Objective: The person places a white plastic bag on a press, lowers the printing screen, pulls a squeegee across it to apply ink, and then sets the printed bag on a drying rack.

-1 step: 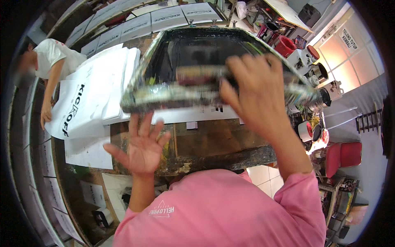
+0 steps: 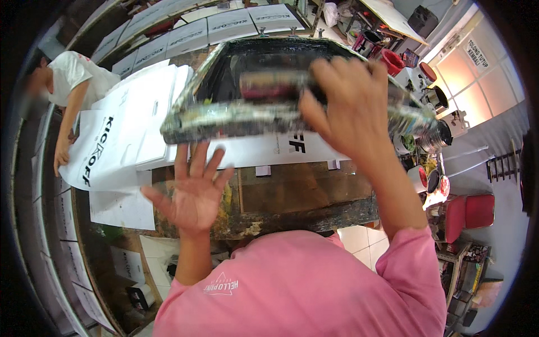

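The right hand [image 2: 348, 106] has its grip clamped on the squeegee [image 2: 269, 88], which extends left of it. The frame [image 2: 224, 122] tilts, apparently clearing the printed sheet [image 2: 255, 151] below. The left hand [image 2: 196, 202], fingers apart, is nearby.

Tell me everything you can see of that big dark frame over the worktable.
The frame is large and four-sided, with a thick, paint-crusted rim, perhaps wooden, around a dark inside. Its near edge looks raised above a white printed sheet. The right hand overlaps that edge, its grip blurred; the left hand is open below, contact unclear.
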Action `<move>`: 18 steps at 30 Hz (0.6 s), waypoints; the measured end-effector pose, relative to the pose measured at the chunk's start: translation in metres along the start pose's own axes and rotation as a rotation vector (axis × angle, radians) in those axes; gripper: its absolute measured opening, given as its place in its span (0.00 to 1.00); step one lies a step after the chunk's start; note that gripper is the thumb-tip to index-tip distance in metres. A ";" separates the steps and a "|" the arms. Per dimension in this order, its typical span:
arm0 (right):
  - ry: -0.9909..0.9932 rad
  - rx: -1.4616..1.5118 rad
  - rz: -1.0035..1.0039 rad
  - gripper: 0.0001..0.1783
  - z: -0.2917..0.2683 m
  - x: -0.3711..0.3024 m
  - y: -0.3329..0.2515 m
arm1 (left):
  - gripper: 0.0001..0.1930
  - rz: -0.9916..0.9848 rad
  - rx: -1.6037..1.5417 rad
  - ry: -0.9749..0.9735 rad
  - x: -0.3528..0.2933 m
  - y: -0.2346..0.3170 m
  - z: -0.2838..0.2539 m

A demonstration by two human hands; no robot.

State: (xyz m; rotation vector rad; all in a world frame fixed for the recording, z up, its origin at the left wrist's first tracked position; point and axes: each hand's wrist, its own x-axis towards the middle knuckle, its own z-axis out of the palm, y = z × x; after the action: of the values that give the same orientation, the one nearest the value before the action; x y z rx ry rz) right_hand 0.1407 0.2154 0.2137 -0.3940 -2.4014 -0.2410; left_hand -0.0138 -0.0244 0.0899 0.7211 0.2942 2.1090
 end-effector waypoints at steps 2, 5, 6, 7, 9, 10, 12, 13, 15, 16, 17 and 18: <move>0.090 0.011 -0.008 0.18 0.000 0.023 0.010 | 0.47 -0.076 0.932 0.104 0.009 -0.006 -0.013; 0.152 0.034 -0.034 0.18 0.002 0.040 0.017 | 0.45 -0.214 2.100 0.239 -0.001 -0.038 -0.060; 0.131 0.024 -0.041 0.17 0.001 0.045 0.018 | 0.45 -0.281 2.359 0.247 -0.020 -0.055 -0.075; 0.112 0.017 -0.045 0.18 -0.002 0.053 0.018 | 0.45 -0.355 2.622 0.249 -0.037 -0.065 -0.085; 0.045 0.015 -0.050 0.19 -0.018 0.073 0.016 | 0.48 -0.478 2.558 0.209 -0.048 -0.072 -0.094; 0.066 0.043 -0.038 0.20 -0.025 0.081 0.014 | 0.49 -0.485 2.578 0.165 -0.047 -0.075 -0.097; 0.076 0.204 0.047 0.22 -0.023 0.092 0.017 | 0.50 -0.508 2.569 0.150 -0.043 -0.078 -0.097; 0.088 0.268 0.108 0.23 -0.027 0.097 0.024 | 0.50 -0.508 2.538 0.134 -0.033 -0.077 -0.088; 0.104 0.264 0.169 0.23 -0.019 0.106 0.028 | 0.47 -0.419 2.471 0.140 -0.016 -0.074 -0.077; 0.093 0.274 0.166 0.22 -0.018 0.111 0.029 | 0.44 -0.325 2.428 0.139 -0.008 -0.071 -0.072; 0.082 0.281 0.166 0.22 -0.019 0.115 0.029 | 0.42 -0.235 2.379 0.133 -0.001 -0.068 -0.065; 0.076 0.292 0.167 0.22 -0.020 0.120 0.029 | 0.39 -0.123 2.283 0.179 0.015 -0.066 -0.058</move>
State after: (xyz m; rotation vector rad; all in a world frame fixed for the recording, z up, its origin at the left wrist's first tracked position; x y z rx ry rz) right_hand 0.0765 0.2633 0.3097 -0.4379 -2.2695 0.1654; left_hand -0.0110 0.0296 0.0192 1.4462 2.7981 0.7819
